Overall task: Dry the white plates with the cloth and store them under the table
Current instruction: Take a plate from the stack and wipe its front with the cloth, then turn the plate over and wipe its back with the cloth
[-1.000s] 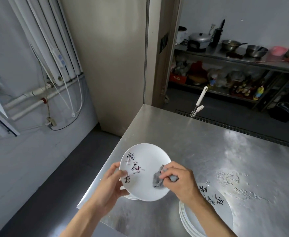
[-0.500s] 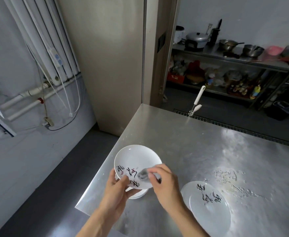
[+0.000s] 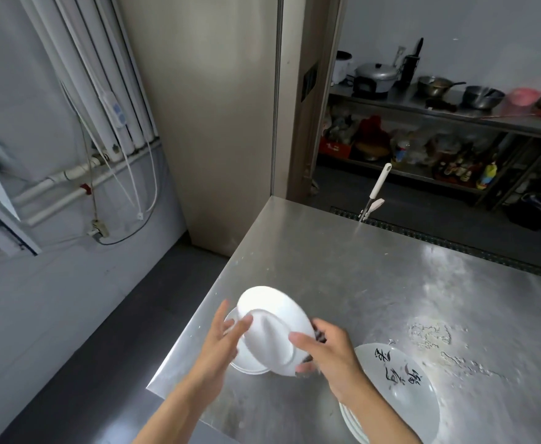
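Plate [image 3: 272,328] tilted underside-up at lower centre, between both hands. Left hand [image 3: 221,344] fingers lay straight on its left rim; right hand [image 3: 330,350] pinched cloth [image 3: 319,336] against its right rim.

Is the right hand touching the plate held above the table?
Touching. Head view shows the right hand pinching the plate at its rim, thumb on its back, fingers beneath with the cloth.

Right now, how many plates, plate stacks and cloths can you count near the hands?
Held white plate: 1
White plate lying beneath it: 1
Stack of lettered plates: 1
Grey cloth: 1
Total: 4
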